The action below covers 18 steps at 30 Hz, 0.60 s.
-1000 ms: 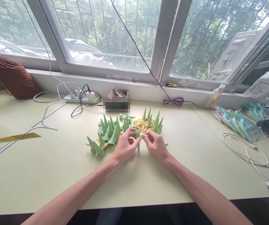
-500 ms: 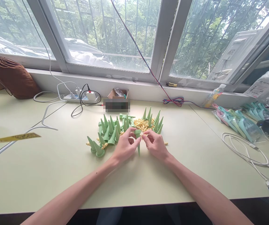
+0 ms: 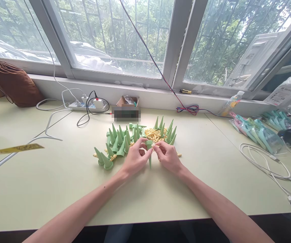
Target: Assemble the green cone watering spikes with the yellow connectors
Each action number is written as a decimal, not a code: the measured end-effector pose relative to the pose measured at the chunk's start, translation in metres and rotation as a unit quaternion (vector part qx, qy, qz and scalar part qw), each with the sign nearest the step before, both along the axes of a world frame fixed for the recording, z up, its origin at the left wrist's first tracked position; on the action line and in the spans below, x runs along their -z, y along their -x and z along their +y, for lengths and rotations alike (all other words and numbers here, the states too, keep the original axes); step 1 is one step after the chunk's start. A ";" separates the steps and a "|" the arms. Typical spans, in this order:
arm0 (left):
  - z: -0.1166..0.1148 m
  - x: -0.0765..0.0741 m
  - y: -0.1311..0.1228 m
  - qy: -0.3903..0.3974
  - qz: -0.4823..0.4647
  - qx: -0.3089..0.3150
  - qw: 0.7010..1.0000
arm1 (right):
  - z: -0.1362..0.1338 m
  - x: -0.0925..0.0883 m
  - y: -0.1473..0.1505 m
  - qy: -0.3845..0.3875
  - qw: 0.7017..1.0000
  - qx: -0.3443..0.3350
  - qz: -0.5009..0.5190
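Note:
My left hand point(image 3: 136, 158) is closed around a green watering spike point(image 3: 149, 145), its cap up and its tapered tip pointing down at the table. At the cap's right side, my right hand point(image 3: 170, 158) pinches a small pale-yellow valve piece, mostly covered by the fingertips. Beyond the hands lies a heap of yellow valve pieces point(image 3: 155, 134). A crowd of green spikes point(image 3: 120, 137) fills the space behind my left hand. Several more spikes point(image 3: 170, 133) stand behind my right hand. Nearer on the left, spikes point(image 3: 107, 164) stand tip up, with yellow pieces at their sides.
At the back are a power strip point(image 3: 89, 107), a small open box point(image 3: 128, 101) and a coiled red-blue cable point(image 3: 188, 109). Bagged pastel plastic items point(image 3: 259, 133) and white cables point(image 3: 267, 165) lie to the right. A yellow strip point(image 3: 16, 149) juts in from the left.
Almost nothing differs. Both hands keep their place at the spike, with only a tiny shift of the right fingers.

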State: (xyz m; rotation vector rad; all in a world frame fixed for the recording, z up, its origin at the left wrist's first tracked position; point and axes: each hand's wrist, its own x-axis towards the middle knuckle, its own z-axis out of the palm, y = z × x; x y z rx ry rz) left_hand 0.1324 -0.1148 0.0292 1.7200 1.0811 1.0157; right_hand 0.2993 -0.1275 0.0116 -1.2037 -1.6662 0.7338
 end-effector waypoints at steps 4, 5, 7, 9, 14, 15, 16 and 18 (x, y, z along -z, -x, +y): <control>0.000 0.000 0.000 -0.004 0.004 0.000 1.000 | 0.000 -0.001 0.000 0.003 1.000 0.004 0.000; 0.000 0.000 0.000 -0.005 0.003 0.000 1.000 | 0.000 -0.001 0.000 0.003 1.000 0.005 0.001; 0.000 0.000 0.000 -0.006 0.002 0.000 1.000 | 0.000 -0.001 0.000 0.001 1.000 0.005 0.003; 0.000 0.000 0.000 -0.006 0.003 0.000 1.000 | 0.000 0.000 0.000 0.000 1.000 0.000 0.003; 0.000 0.001 0.000 -0.006 0.008 -0.001 1.000 | 0.000 0.000 -0.001 0.002 1.000 -0.005 0.004; 0.000 0.001 0.000 -0.006 0.009 -0.001 1.000 | 0.000 0.000 -0.001 0.002 1.000 -0.005 0.004; 0.001 0.001 0.001 -0.005 0.009 -0.001 1.000 | 0.000 0.001 -0.001 0.003 1.000 -0.003 0.004; 0.001 0.001 0.001 -0.005 0.009 0.000 1.000 | -0.001 0.001 -0.001 0.003 1.000 0.001 0.005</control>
